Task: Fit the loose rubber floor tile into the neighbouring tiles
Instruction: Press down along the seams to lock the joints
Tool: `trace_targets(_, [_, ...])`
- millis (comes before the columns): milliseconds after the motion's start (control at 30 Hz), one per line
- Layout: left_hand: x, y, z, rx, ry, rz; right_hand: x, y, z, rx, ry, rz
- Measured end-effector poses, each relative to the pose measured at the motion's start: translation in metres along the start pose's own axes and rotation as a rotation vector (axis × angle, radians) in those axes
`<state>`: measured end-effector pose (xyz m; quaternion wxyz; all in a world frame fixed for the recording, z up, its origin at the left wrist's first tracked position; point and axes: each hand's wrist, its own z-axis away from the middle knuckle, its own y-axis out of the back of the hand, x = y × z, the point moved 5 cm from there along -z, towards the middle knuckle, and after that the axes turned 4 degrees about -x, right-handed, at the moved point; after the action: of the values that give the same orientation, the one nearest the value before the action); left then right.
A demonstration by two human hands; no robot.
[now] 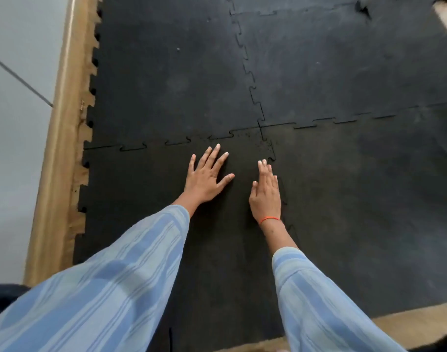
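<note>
A black rubber floor tile (141,189) with jigsaw edges lies at the near left, under both my hands. My left hand (204,177) rests flat on it with fingers spread, just below the toothed seam to the far-left tile (171,80). My right hand (265,194) lies flat with fingers together, along the seam to the near-right tile (357,199). An orange thread circles my right wrist. The far-right tile (344,62) meets the others at the corner ahead of my fingertips. Neither hand holds anything.
A wooden skirting board (62,138) runs along the left edge of the tiles, with a grey wall (14,97) beyond it. Bare light floor (408,326) shows at the near right. A lifted tile corner (363,7) sits at the far right.
</note>
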<state>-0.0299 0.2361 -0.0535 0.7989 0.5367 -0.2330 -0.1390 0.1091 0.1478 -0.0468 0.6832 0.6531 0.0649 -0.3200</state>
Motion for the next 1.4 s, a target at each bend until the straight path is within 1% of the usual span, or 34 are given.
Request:
trace_targets(67, [-0.012,0.003,-0.008,-0.026,-0.028,-0.046,-0.004,0.000,-0.028,-0.077,0.019,0.046])
trace_targets(133, [-0.015,0.002,-0.014,-0.018,-0.059,-0.063,-0.005,-0.004,-0.047,-0.132,0.007,0.148])
trace_targets(200, [-0.016,0.001,-0.017,-0.002,-0.053,-0.070,-0.006,-0.009,-0.054,-0.156,-0.007,0.263])
trace_targets(267, [-0.016,0.001,-0.016,-0.030,-0.057,-0.081,-0.008,-0.010,-0.054,-0.198,-0.015,0.317])
trace_targets(333, [-0.016,0.007,-0.015,-0.063,-0.070,-0.061,-0.013,-0.007,-0.054,-0.273,-0.040,0.310])
trace_targets(433, [-0.020,0.015,-0.015,-0.035,-0.078,-0.026,-0.021,-0.001,-0.060,-0.333,-0.078,0.289])
trace_targets(567, [-0.050,0.020,-0.007,0.021,0.060,0.111,-0.048,-0.007,-0.073,-0.397,-0.011,0.245])
trace_targets(633, [-0.059,0.018,-0.004,0.017,0.057,0.087,-0.062,-0.016,-0.079,-0.418,0.017,0.235])
trace_targets(733, [-0.063,0.014,-0.005,-0.013,0.049,0.041,-0.063,-0.027,-0.080,-0.408,0.015,0.331])
trace_targets(800, [-0.063,0.017,-0.005,-0.050,0.042,0.040,-0.064,-0.027,-0.082,-0.440,0.006,0.364])
trace_targets(867, [-0.063,0.022,-0.004,-0.087,0.032,0.059,-0.070,-0.022,-0.085,-0.477,-0.023,0.346])
trace_targets(933, [-0.076,0.028,0.000,-0.078,0.100,0.117,-0.080,-0.019,-0.087,-0.490,-0.013,0.352])
trace_targets(1000, [-0.105,0.032,0.011,-0.047,0.247,0.213,-0.095,-0.025,-0.085,-0.516,0.116,0.414])
trace_targets(1100, [-0.156,0.033,0.040,-0.044,0.488,0.257,-0.122,-0.045,-0.076,-0.576,0.342,0.439])
trace_targets(1167, [-0.189,0.035,0.059,-0.074,0.626,0.272,-0.138,-0.056,-0.076,-0.592,0.400,0.432])
trace_targets(1200, [-0.202,0.037,0.066,-0.092,0.667,0.271,-0.142,-0.060,-0.076,-0.581,0.403,0.435])
trace_targets(1300, [-0.217,0.043,0.067,-0.159,0.662,0.283,-0.143,-0.069,-0.073,-0.524,0.368,0.468])
trace_targets(1400, [-0.218,0.046,0.062,-0.190,0.655,0.267,-0.145,-0.074,-0.068,-0.490,0.328,0.468])
